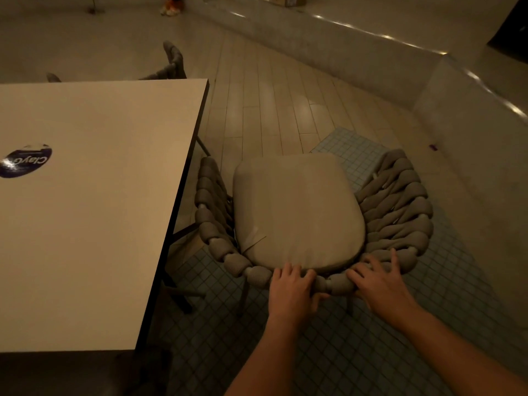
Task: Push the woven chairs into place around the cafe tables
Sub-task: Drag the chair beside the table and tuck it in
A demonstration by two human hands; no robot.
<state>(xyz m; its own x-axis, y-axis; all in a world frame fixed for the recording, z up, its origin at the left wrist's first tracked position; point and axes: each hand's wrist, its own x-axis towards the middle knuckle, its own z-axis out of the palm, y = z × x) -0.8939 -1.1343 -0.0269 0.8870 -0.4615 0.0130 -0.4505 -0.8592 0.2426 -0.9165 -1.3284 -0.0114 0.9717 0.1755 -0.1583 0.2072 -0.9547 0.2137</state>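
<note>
A woven chair (397,201) with a thick braided grey rim and a beige seat cushion (297,212) stands to the right of the cafe table (94,195), beside its right edge and not under it. My left hand (291,290) is closed over the near top of the chair's backrest, thumb under the braid. A little to the right, my right hand (380,284) lies on the same rim with its fingers spread over the weave. A second woven chair (171,62) shows behind the table's far edge.
The table has a pale top, dark edge and dark metal legs (183,232), with a round dark sticker (25,161) on it. A low stone ledge (371,52) curves round the back and right. The floor is pale planks, with blue mosaic tile under the chair.
</note>
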